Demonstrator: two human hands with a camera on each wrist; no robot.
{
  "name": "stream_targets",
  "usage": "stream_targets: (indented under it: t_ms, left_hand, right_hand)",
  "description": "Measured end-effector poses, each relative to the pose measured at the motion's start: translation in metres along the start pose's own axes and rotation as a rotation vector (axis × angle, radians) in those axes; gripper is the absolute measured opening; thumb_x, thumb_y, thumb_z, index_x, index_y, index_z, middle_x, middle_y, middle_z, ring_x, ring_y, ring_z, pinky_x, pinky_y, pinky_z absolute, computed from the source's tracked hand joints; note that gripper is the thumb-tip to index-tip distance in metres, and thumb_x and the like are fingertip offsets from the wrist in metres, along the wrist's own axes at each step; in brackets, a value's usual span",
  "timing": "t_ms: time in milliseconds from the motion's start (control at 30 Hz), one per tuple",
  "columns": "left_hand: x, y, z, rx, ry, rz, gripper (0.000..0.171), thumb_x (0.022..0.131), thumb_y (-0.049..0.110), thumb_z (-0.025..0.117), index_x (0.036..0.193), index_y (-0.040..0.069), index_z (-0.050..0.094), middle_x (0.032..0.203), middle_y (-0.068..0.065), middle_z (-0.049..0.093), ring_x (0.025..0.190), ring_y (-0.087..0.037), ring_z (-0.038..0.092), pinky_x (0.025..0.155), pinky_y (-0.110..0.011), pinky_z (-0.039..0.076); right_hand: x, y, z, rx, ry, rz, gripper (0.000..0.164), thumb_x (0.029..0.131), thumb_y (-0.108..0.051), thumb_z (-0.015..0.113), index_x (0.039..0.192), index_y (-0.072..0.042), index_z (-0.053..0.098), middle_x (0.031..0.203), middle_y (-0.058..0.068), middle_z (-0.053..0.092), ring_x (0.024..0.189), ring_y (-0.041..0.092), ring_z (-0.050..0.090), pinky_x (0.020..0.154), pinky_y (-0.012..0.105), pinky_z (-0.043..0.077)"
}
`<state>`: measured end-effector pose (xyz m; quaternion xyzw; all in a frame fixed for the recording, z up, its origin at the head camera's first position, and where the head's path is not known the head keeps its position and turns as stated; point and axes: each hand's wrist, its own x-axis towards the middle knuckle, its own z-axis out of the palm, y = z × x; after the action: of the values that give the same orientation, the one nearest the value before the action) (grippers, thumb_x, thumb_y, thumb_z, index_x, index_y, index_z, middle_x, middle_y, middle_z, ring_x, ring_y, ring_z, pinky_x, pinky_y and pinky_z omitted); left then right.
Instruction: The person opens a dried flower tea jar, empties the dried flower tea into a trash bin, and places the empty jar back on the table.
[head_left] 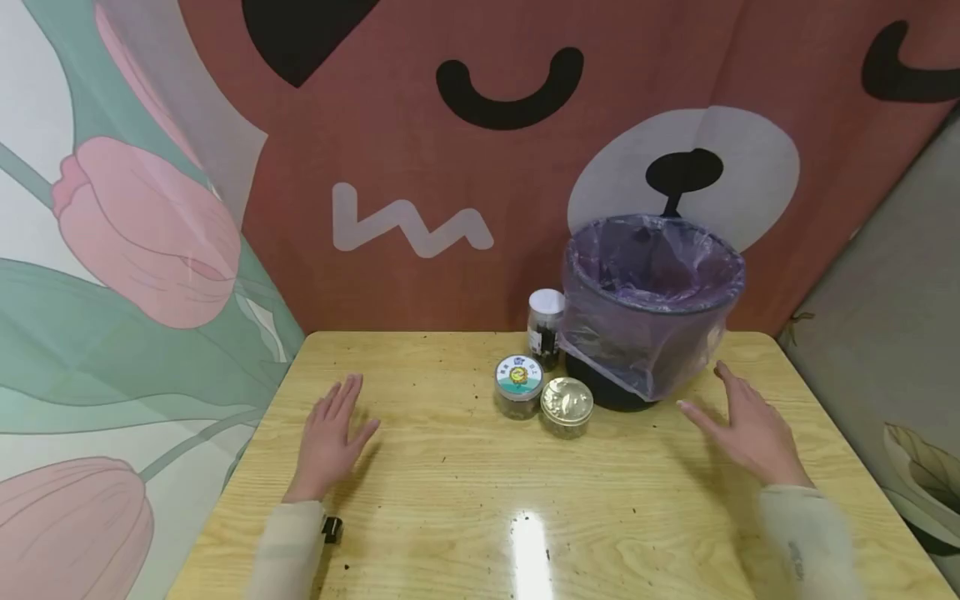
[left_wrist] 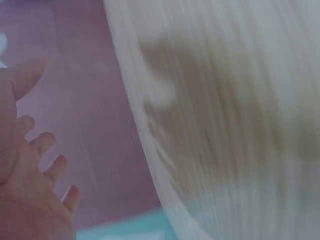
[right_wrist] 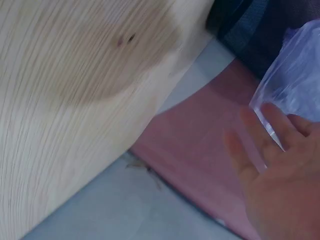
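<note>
My left hand (head_left: 328, 442) hovers over the left part of the table, fingers extended and thumb spread, holding nothing. On the other side my right hand (head_left: 753, 425) is held with fingers extended and thumb apart, just right of a dark bin (head_left: 611, 387) lined with a purple plastic bag (head_left: 645, 342). The right wrist view shows the bag's edge (right_wrist: 300, 75) beside the fingers; whether they touch cannot be told. Left of the bin stand a white-lidded jar (head_left: 546, 321) with dark contents, a jar with a sunflower-pictured lid (head_left: 519, 379) and a gold-lidded jar (head_left: 567, 404).
The wooden table (head_left: 435, 500) has small dark specks scattered over it. Behind it hangs a reddish cloth (head_left: 375, 292) with a cartoon face, and a tulip-patterned cloth (head_left: 150, 233) covers the left side. A black clip-like piece (head_left: 332, 529) shows at the left sleeve.
</note>
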<state>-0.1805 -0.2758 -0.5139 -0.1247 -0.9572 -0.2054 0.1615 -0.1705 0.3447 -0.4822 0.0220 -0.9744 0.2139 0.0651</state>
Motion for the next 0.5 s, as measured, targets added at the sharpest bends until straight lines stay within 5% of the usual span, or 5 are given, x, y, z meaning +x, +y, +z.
stream_targets:
  t_ms: [167, 333, 500]
  left_hand:
    - [0.011, 0.05, 0.017, -0.123, -0.018, 0.09, 0.065, 0.095, 0.024, 0.076, 0.153, 0.008, 0.05, 0.147, -0.018, 0.058, 0.135, -0.041, 0.054, 0.109, -0.063, 0.044]
    - [0.018, 0.101, 0.037, -0.257, -0.202, 0.103, 0.056, 0.097, 0.026, 0.075, 0.148, 0.014, 0.056, 0.145, -0.008, 0.062, 0.133, -0.033, 0.058, 0.109, -0.055, 0.049]
    - [0.027, 0.139, 0.056, -0.363, -0.37, 0.135, 0.056, 0.1, 0.027, 0.07, 0.151, 0.014, 0.052, 0.149, -0.008, 0.058, 0.141, -0.032, 0.052, 0.117, -0.054, 0.042]
  right_hand:
    - [-0.002, -0.02, 0.011, 0.07, -0.113, -0.012, 0.086, 0.102, -0.059, 0.055, 0.155, 0.006, 0.036, 0.142, 0.033, 0.054, 0.123, 0.053, 0.056, 0.091, 0.071, 0.047]
    - [-0.002, -0.043, 0.026, 0.127, -0.141, -0.069, 0.074, 0.1, -0.057, 0.061, 0.148, -0.002, 0.049, 0.135, 0.027, 0.064, 0.118, 0.048, 0.063, 0.092, 0.066, 0.051]
    - [-0.001, -0.067, 0.041, 0.159, -0.137, -0.128, 0.075, 0.096, -0.053, 0.068, 0.145, 0.002, 0.054, 0.131, 0.026, 0.067, 0.115, 0.046, 0.066, 0.096, 0.064, 0.052]
